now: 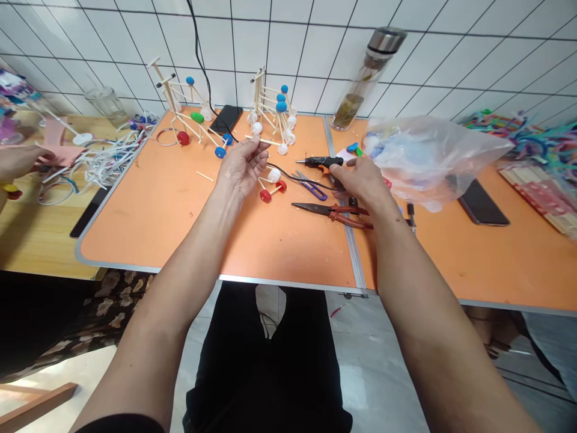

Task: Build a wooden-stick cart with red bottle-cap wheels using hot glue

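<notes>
While the left grip (242, 167) pinches a thin, pale stick (270, 142) over the smooth orange counter (171, 222), the right grip (360, 179) is closed round the handle of a black glue gun (322, 161). Behind stand angular stick frames (198, 118) with glossy, rounded blue, white, red and green pieces. A crumpled translucent bag (433, 150) holds white and blue bits; a clear cylindrical bottle (360, 84), metal-capped, has brownish-green matter low inside.
</notes>
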Motion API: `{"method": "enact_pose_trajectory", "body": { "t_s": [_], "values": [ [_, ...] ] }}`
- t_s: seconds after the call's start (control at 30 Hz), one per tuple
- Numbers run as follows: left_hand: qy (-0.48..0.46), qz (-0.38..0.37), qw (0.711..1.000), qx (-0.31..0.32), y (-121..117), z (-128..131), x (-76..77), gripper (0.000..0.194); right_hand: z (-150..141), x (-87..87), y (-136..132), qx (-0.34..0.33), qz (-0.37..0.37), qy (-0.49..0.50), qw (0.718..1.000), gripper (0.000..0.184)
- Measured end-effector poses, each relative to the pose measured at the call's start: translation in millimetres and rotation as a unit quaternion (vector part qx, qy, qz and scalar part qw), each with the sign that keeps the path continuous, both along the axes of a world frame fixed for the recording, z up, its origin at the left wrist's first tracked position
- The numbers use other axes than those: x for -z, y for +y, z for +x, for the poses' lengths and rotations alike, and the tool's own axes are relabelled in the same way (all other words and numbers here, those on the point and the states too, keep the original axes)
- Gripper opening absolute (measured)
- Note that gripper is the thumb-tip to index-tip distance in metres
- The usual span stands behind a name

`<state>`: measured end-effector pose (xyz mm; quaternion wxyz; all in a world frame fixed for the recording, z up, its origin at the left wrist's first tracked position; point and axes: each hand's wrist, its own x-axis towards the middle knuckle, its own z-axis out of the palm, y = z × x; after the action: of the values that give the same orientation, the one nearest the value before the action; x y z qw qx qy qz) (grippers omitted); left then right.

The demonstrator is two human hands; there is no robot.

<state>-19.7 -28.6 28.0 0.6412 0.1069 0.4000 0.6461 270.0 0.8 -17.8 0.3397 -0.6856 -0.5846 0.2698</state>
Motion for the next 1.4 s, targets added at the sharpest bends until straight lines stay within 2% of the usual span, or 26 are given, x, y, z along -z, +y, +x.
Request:
{"method": "enact_pose_trajectory", "body": {
  "t_s": [0.03, 0.1, 0.17, 0.27, 0.33, 0.43, 0.53, 0.6, 0.77, 0.93, 1.03, 1.13, 1.2, 1.27, 1.3, 1.33, 1.4],
  "values": [
    [0.006, 0.001, 1.0, 0.0, 1, 0, 0.7, 0.008, 0, -1.4, -1, 0.03, -0.004, -0.085, 0.996, 0.018],
    [0.021, 0.007, 1.0, 0.003, 2, -1, 2.8, 0.006, -3, -6.8, -5, 0.036, -0.005, -0.195, 0.98, 0.026],
    [0.044, 0.02, 0.999, 0.008, 5, -2, 5.8, 0.005, -7, -14.0, -11, 0.036, -0.017, -0.242, 0.97, 0.034],
    [0.089, 0.049, 0.995, 0.016, 7, -4, 10.3, 0.023, -13, -24.2, -19, 0.06, -0.009, -0.267, 0.962, 0.034],
    [0.125, 0.069, 0.989, 0.03, 6, -5, 12.2, 0.035, -17, -28.8, -22, 0.06, 0.044, -0.231, 0.97, 0.025],
    [0.177, 0.091, 0.977, 0.077, 3, -3, 12.8, 0.043, -27, -33.2, -28, -0.01, 0.112, -0.05, 0.992, 0.009],
    [0.225, 0.11, 0.958, 0.137, -3, 0, 11.2, 0.041, -41, -36.4, -36, -0.129, 0.106, 0.143, 0.976, 0.022],
    [0.26, 0.126, 0.942, 0.168, -8, 2, 9.2, 0.039, -51, -38.0, -42, -0.175, 0.103, 0.19, 0.96, 0.026],
    [0.34, 0.167, 0.901, 0.212, -18, 9, 4.4, 0.043, -65, -38.7, -50, -0.235, 0.109, 0.187, 0.948, 0.029],
    [0.385, 0.173, 0.879, 0.22, -21, 18, 2.8, 0.051, -65, -36.7, -47, -0.257, 0.104, 0.173, 0.945, 0.028],
    [0.419, 0.18, 0.868, 0.199, -20, 18, 2.3, 0.048, -64, -33.3, -43, -0.252, 0.097, 0.175, 0.947, 0.029],
    [0.48, 0.175, 0.849, 0.133, -19, 3, 6.1, 0.038, -62, -28.4, -39, -0.232, 0.082, 0.183, 0.952, 0.027],
    [0.548, 0.154, 0.818, 0.088, -21, -13, 12.0, 0.038, -61, -25.2, -36, -0.212, 0.08, 0.188, 0.956, 0.028],
    [0.615, 0.11, 0.775, 0.091, -25, -28, 18.8, 0.043, -61, -23.1, -35, -0.195, 0.082, 0.193, 0.958, 0.026],
    [0.633, 0.083, 0.763, 0.099, -28, -33, 21.7, 0.043, -62, -22.6, -35, -0.19, 0.082, 0.195, 0.959, 0.024],
    [0.64, 0.053, 0.759, 0.108, -31, -36, 23.9, 0.045, -63, -22.6, -35, -0.188, 0.08, 0.196, 0.959, 0.021],
    [0.621, -0.006, 0.768, 0.154, -35, -35, 26.1, 0.05, -64, -23.7, -37, -0.188, 0.073, 0.198, 0.959, 0.019]
  ]
}}
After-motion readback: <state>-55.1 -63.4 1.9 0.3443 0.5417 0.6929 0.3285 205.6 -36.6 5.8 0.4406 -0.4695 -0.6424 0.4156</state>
